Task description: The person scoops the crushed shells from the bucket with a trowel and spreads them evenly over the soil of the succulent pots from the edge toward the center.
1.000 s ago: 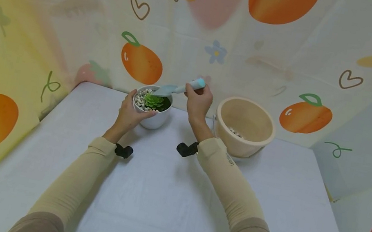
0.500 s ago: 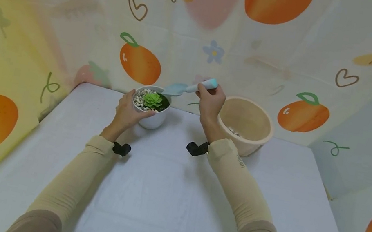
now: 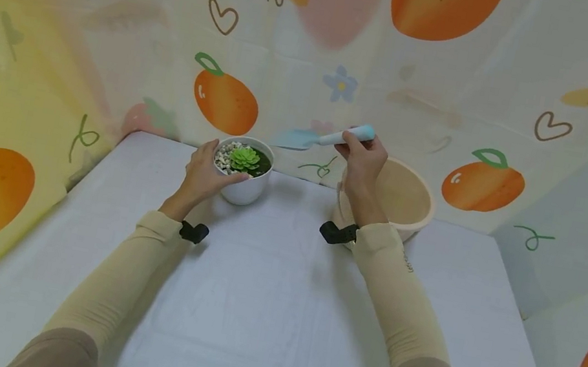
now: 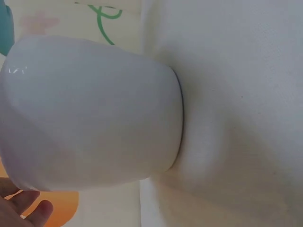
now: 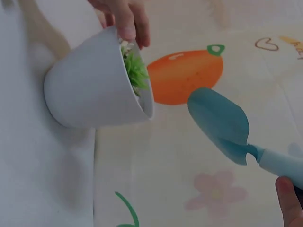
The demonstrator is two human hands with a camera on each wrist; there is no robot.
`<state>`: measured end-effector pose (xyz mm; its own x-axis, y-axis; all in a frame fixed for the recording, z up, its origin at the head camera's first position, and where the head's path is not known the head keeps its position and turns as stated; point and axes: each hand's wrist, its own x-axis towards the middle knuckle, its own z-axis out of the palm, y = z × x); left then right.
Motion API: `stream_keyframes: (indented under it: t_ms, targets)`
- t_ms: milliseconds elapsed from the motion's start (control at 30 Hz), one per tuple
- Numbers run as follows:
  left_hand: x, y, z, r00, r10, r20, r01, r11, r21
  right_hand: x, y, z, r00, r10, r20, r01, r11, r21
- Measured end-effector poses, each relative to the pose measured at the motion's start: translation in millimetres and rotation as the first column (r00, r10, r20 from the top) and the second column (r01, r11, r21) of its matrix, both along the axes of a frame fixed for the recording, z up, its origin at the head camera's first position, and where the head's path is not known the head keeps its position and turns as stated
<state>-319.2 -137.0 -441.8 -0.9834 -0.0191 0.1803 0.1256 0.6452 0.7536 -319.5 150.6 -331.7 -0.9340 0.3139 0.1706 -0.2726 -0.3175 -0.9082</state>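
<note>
My left hand (image 3: 203, 175) grips the side of a white flower pot (image 3: 241, 191), thumb on the near side and fingers round the left. In the pot a green succulent (image 3: 244, 160) stands among pale pebbles (image 3: 225, 156), with dark soil showing on the right. My right hand (image 3: 365, 163) holds a light-blue trowel (image 5: 220, 125) by its handle. The trowel's blade is in the air just right of the pot and apart from it. In the left wrist view the pot (image 4: 94, 113) fills much of the frame, and only some fingertips (image 4: 40, 213) show.
A beige bucket (image 3: 424, 206) stands behind and right of my right forearm, which hides part of it. A white cloth (image 3: 260, 309) covers the table. Printed curtains (image 3: 301, 73) hang along the back and sides.
My right hand has carried the trowel rightward, from over the succulent to beyond the pot's rim. My left hand has stayed on the pot.
</note>
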Motion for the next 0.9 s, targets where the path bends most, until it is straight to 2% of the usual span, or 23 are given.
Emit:
stream_keyframes:
  t_ms: [167,433,733,900]
  targets:
    - [-1.8,2.6,5.1,1.0,-0.009,-0.023,0.01,1.0,0.024,1.8,14.5,4.8,1.0,0.0,0.005,0.0,1.0,0.011]
    - [-1.5,4.3,14.8,0.995,-0.036,-0.097,0.038,0.999,0.018,5.9,36.2,14.8,1.0,0.027,-0.015,-0.027,1.0,-0.012]
    - [0.8,11.2,27.5,0.99,-0.069,-0.12,0.074,0.996,0.04,6.8,68.5,29.4,0.996,0.057,-0.068,-0.054,0.997,0.051]
    - [1.4,17.7,36.2,0.989,-0.09,-0.113,0.098,0.993,0.068,10.4,83.6,34.9,0.995,0.059,-0.081,-0.055,0.997,0.051]
